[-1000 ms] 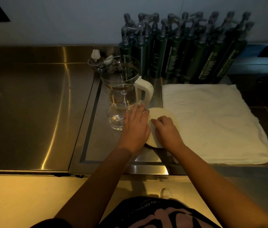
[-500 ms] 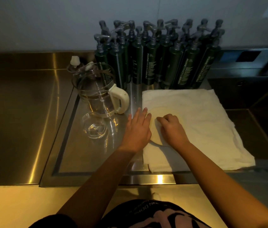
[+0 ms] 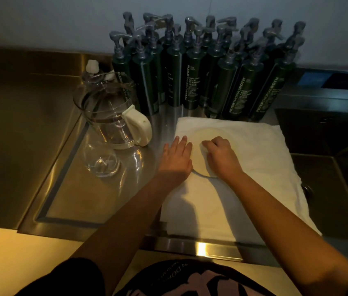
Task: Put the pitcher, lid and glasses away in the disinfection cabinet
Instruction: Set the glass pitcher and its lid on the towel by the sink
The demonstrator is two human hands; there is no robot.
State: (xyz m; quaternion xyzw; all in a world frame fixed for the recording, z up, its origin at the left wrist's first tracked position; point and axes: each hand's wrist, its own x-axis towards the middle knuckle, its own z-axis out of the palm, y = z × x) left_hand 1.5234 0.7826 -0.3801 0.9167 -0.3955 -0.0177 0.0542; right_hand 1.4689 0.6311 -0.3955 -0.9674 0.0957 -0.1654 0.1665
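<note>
Left hand [image 3: 177,160]: on my feed it lies palm down, fingers straight and close together, on the towel's left edge just beside the lid's left rim; it holds nothing
Right hand [image 3: 220,155]: fingers curled, knuckles up, sitting on top of the lid's right half; I cannot tell whether they pinch some part of it or only press down
Lid [image 3: 199,165]: round and pale, lying flat on the towel between the two hands; I see its left and far parts, the rest is hidden under the right hand
Towel [image 3: 254,167]: white, folded, spread on the counter right in front of the bottles
Pitcher [image 3: 104,116]: clear glass with a white handle turned toward the towel, upright in the counter's recessed part, left of the towel and apart from both hands
Glass [image 3: 100,162]: clear, just in front of the pitcher; I cannot make out whether the two touch
Bottles [image 3: 211,82]: dark green pump bottles packed in a tight cluster against the wall
Small bottle [image 3: 93,68]: clear with a white cap, behind the pitcher
Counter [image 3: 19,124]: stainless steel, dimly lit
</note>
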